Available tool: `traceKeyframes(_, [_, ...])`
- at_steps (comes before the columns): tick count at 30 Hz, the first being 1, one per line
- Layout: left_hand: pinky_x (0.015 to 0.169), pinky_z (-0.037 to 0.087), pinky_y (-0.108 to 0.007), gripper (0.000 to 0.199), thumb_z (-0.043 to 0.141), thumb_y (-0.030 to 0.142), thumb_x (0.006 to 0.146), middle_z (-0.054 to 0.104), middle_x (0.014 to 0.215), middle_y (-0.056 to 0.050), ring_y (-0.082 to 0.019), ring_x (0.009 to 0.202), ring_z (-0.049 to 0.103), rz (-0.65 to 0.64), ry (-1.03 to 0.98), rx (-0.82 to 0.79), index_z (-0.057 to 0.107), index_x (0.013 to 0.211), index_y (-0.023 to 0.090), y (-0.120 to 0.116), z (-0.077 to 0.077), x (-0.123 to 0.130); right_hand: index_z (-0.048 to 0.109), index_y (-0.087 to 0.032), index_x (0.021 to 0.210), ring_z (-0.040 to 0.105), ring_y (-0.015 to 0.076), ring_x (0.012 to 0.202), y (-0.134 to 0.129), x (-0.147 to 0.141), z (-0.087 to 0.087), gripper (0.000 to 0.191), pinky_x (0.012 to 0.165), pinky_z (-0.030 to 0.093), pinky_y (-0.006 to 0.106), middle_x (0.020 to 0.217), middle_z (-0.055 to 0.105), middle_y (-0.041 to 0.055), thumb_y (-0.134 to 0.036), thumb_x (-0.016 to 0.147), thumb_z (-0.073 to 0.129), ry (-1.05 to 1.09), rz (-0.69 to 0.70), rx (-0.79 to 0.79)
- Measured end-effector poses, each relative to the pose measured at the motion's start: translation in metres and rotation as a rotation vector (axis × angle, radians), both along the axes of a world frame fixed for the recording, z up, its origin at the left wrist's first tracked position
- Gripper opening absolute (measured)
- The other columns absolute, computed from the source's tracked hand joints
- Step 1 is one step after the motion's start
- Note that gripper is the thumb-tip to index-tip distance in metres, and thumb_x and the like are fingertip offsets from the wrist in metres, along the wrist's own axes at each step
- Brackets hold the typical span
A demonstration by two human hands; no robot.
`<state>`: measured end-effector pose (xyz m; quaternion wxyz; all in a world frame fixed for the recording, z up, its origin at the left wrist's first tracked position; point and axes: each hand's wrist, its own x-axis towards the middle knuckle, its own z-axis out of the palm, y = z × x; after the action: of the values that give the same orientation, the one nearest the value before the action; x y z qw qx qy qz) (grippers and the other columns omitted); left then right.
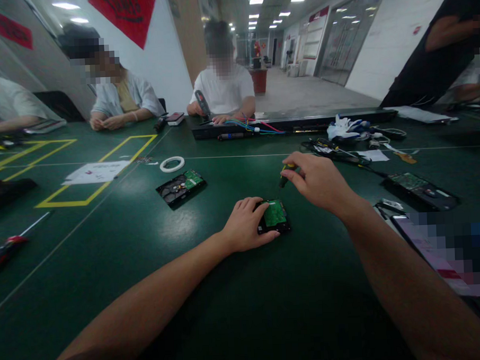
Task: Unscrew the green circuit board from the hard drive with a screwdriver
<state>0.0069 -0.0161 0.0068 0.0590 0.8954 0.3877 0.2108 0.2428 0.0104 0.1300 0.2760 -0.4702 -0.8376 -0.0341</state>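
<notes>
A hard drive with a green circuit board [275, 214] lies on the dark green table [214, 319] in front of me. My left hand [250, 224] grips its left side, with the fingers over the top edge and the thumb along the near edge. Up and to the right of the drive, my right hand [317, 179] pinches a small screwdriver with a yellow and dark handle [286, 175]. The screwdriver is tilted and held above the table, apart from the drive. Its tip is too small to make out.
A second drive [181, 188] and a white tape roll [172, 164] lie left of centre. Another drive [420, 189] is at the right, near a phone-like device [434, 251]. A red screwdriver [8, 251] lies far left. Cables and gloves [347, 127] are behind. People sit opposite.
</notes>
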Motion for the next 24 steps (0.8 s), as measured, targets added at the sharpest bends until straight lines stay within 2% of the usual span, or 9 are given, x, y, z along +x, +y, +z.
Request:
traceKeyframes(9, [0.114, 0.045, -0.058, 0.075, 0.068, 0.07, 0.091, 0.057, 0.145, -0.02, -0.039, 0.135, 0.054, 0.011, 0.016, -0.009, 0.059, 0.142, 0.016, -0.0013, 0.0028, 0.0002, 0.066, -0.019, 0.119, 0.07, 0.0228, 0.075, -0.0049, -0.0015, 0.0028, 0.021, 0.071, 0.047, 0.036, 0.1, 0.078, 0.0087, -0.018, 0.101, 0.057, 0.077, 0.066, -0.132])
traceKeyframes(15, [0.114, 0.045, -0.057, 0.069, 0.069, 0.069, 0.091, 0.058, 0.145, -0.02, -0.038, 0.134, 0.055, 0.012, 0.004, -0.012, 0.06, 0.134, 0.016, -0.0016, 0.0039, 0.0007, 0.067, -0.018, 0.118, 0.07, 0.0239, 0.078, -0.0029, -0.0013, 0.0016, 0.02, 0.075, 0.047, 0.037, 0.103, 0.079, 0.0096, -0.02, 0.099, 0.06, 0.066, 0.069, -0.07])
traceKeyframes(20, [0.113, 0.045, -0.059, 0.071, 0.069, 0.069, 0.091, 0.057, 0.146, -0.019, -0.039, 0.134, 0.054, 0.002, 0.0, -0.007, 0.06, 0.14, 0.019, -0.0009, 0.002, -0.0004, 0.067, -0.019, 0.115, 0.069, 0.0237, 0.074, -0.0023, -0.0014, 0.0012, 0.017, 0.076, 0.047, 0.038, 0.105, 0.079, 0.0107, -0.027, 0.101, 0.061, 0.037, 0.042, -0.042])
traceKeyframes(24, [0.113, 0.044, -0.059, 0.076, 0.068, 0.07, 0.092, 0.054, 0.149, -0.019, -0.04, 0.136, 0.053, -0.003, 0.022, 0.006, 0.057, 0.149, 0.022, -0.0007, 0.0, -0.0016, 0.067, -0.02, 0.112, 0.071, 0.027, 0.081, -0.0019, -0.0014, 0.0019, 0.016, 0.077, 0.047, 0.04, 0.103, 0.078, 0.0116, -0.03, 0.101, 0.061, 0.006, 0.012, -0.017])
